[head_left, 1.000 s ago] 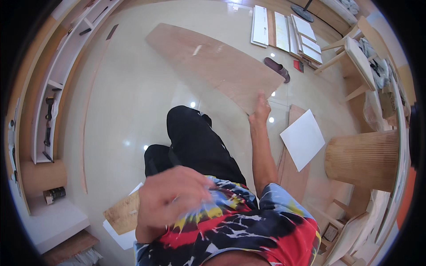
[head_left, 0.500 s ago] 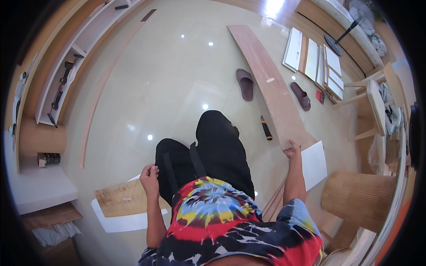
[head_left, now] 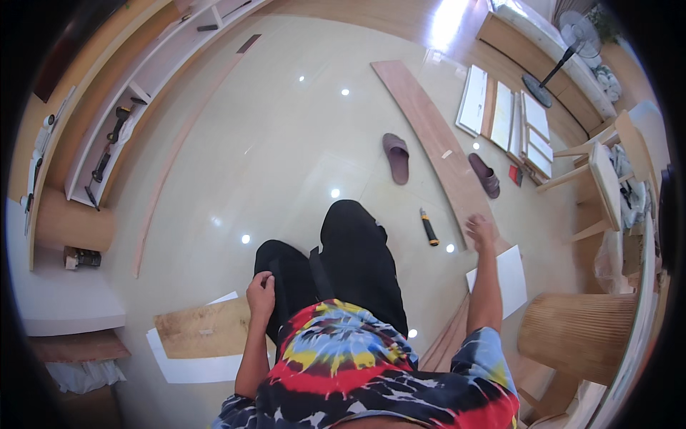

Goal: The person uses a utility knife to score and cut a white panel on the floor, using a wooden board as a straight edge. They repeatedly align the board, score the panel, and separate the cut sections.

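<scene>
A long reddish-brown wooden board (head_left: 429, 129) lies on the tiled floor, running from ahead of me to my right side. My right hand (head_left: 481, 232) hovers at its near end, fingers apart and slightly blurred, with nothing seen in them. My left hand (head_left: 261, 292) is closed beside my left thigh, and no object shows in it. A yellow and black utility knife (head_left: 429, 227) lies on the floor left of the board's near end. Close to that end is a white sheet (head_left: 509, 280).
Brown slippers (head_left: 396, 159) flank the board. White panels (head_left: 500, 100) lie at the far right, near a pale chair (head_left: 604, 179). A thin strip (head_left: 168, 157) stretches along the left, beside a cabinet frame (head_left: 86, 150). A stained brown sheet (head_left: 200, 329) lies on white sheeting at lower left.
My right hand has let go of the board's near end and risen slightly. That end, previously tilted up, is now flat on the floor. My left hand stays by my thigh.
</scene>
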{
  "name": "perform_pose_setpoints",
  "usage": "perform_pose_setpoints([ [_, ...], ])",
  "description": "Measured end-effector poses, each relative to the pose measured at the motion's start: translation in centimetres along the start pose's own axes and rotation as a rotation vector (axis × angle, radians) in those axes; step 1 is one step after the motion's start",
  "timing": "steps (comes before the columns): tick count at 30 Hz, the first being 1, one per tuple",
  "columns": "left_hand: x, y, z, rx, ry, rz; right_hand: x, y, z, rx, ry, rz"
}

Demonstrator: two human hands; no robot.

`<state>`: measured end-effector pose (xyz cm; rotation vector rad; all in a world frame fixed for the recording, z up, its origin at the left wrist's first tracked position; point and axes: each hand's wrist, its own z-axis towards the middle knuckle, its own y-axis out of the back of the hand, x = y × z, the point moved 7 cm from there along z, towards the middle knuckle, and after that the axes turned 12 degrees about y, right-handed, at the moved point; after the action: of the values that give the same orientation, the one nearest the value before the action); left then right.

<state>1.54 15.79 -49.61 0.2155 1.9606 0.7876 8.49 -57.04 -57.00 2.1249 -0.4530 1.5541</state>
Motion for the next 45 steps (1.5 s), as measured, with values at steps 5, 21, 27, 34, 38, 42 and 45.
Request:
perform_pose_setpoints([
  [5,-0.6,-1.2,0.1,-0.003,0.018,-0.048,10.1,-19.2,-6.5,0.454,0.238,-0.270],
  [21,1.2,-11.2,8.3,0.329,-0.060,0.578,27.4,-34.3,-21.6,0.782,1.104,-0.808],
  [27,2.7,-12.9,14.9,0.426,0.009,0.605,28.2,-33.2,-19.2,0.523,1.092,-0.540],
  [34,-5.9,-12.0,8.4,0.406,0.042,0.771,27.7,-34.5,-17.7,0.631,1.044,-0.533],
  [38,-8.4,-11.0,6.5,0.357,0.184,0.953,27.5,-34.4,-15.9,0.701,0.878,-0.498],
  [42,-11.5,-11.8,4.2,0.441,0.186,0.927,28.2,-33.3,-14.5,0.705,0.782,-0.544],
  [45,-12.5,-10.7,0.9,0.493,0.177,0.894,27.5,-32.4,-13.4,0.673,0.660,-0.615],
])
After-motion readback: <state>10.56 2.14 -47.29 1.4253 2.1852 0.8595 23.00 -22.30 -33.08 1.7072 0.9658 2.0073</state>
